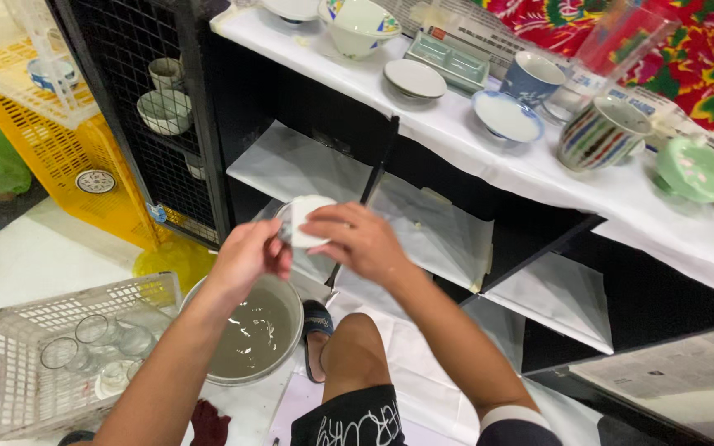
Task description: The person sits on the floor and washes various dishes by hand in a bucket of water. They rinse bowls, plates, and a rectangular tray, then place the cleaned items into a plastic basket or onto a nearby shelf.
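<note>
My left hand (249, 256) and my right hand (357, 239) are held together in front of me, both gripping a small white round dish (306, 216). The left hand pinches its near edge and the right hand curls over its right side. Just below them stands a metal basin (287, 291) of murky water on the floor beside my bare knee (357, 343).
A white plastic basket (10, 330) with several clear glasses sits at lower left. A black shelf unit (390, 157) lined with white paper faces me; its top holds bowls, a striped cup (601, 136), a green lidded dish (694, 169). A yellow crate (84, 149) stands at left.
</note>
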